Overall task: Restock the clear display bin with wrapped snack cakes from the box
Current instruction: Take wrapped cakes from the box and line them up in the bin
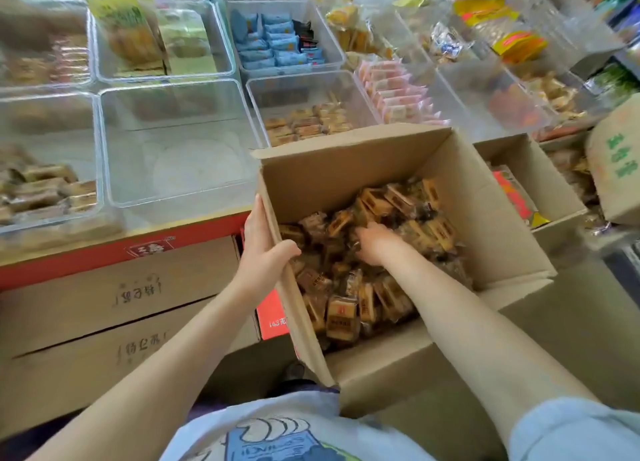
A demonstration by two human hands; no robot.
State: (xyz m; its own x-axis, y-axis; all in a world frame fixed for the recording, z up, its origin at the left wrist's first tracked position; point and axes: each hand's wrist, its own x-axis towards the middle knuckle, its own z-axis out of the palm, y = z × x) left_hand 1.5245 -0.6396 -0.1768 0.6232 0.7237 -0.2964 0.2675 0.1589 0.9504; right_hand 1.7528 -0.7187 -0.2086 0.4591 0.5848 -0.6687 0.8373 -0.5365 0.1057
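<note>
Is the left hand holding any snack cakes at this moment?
No: the left hand grips the side flap of the cardboard box, while the right hand reaches into the wrapped snack cakes.

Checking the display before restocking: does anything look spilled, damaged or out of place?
Nothing looks spilled or damaged. One clear bin holds no snacks beside stocked ones. Snack cakes lie jumbled in the box.

A red carton (272,317) at lower centre, beside the open box (512,252), shows "143" in white; the characters after it are unclear. Green characters on a carton (620,155) at right edge and dark print on stacked cartons (114,308) at lower left are illegible.
</note>
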